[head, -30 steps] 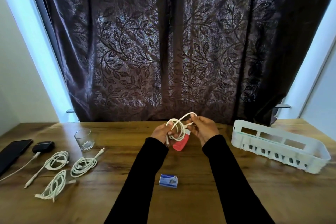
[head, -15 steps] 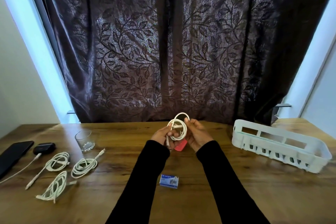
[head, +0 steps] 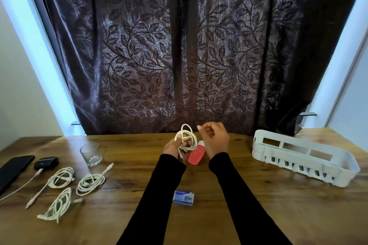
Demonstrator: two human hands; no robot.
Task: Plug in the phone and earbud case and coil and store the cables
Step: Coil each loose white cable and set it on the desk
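My left hand grips a coiled white cable above the middle of the wooden table. My right hand is just right of the coil, apart from it, its fingers loosely curled and holding nothing. At the far left lie a black phone and a black earbud case, each with a white cable running to it. Three more coiled white cables lie on the table left of my arms. A white slotted basket stands at the right.
A pink bottle lies on the table right under my hands. A small glass stands near the back left. A small blue box lies between my forearms. A dark leaf-patterned curtain hangs behind the table.
My right hand has let go of the coil and drawn back to the right. The coil stays gripped in my left hand, its loose loop now wound in.
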